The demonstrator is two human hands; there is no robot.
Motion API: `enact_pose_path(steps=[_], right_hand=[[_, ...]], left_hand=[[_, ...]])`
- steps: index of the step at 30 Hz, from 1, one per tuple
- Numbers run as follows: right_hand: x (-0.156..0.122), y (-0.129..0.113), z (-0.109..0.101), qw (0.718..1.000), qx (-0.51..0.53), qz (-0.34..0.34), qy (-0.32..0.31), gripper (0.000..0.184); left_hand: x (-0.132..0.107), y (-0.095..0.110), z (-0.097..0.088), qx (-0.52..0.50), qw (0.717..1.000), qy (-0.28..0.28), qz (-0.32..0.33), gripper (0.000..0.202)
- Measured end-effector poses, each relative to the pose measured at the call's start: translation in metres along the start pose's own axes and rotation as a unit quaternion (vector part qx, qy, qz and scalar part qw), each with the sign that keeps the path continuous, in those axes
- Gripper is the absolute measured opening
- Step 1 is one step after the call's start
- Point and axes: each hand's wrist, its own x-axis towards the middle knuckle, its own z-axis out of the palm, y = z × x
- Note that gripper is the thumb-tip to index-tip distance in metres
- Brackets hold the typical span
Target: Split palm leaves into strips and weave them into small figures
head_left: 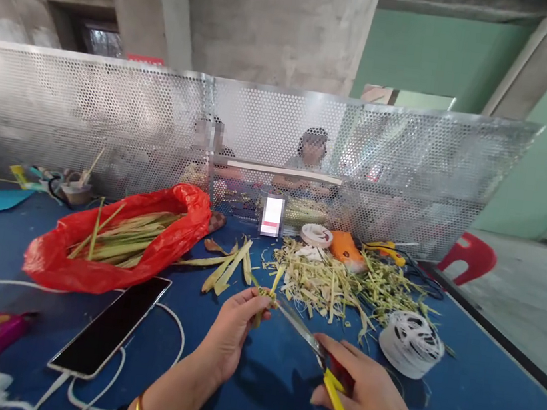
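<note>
Between the thumb and fingers of my left hand (232, 324) is a small woven piece of leaf strips (268, 294), with a pale strip end sticking up from it. My right hand (361, 384) grips a pair of scissors (302, 330) with yellow handles. The blades point up and left, their tips at the woven piece; whether they touch it I cannot tell. Just beyond my hands lie several loose dry leaves (228, 270) and a heap of cut leaf scraps (316, 281).
A red plastic bag (109, 281) of long leaves lies at left, with a phone (111, 328) and white cables before it. White strap coil (410, 347), tape roll (316, 235) and orange packet (347, 248) stand at right. A perforated metal screen (275, 114) crosses behind; two people sit beyond.
</note>
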Motion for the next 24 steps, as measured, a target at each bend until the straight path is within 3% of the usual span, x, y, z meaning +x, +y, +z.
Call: enact_pose_path(steps=[24], right_hand=[[-0.0024,-0.0022,-0.0021,0.996,0.076,-0.034,-0.015,0.044]], left_hand=[[-0.0018,-0.0003,0.0061,0.015,1.000,-0.001,0.007,0.009]])
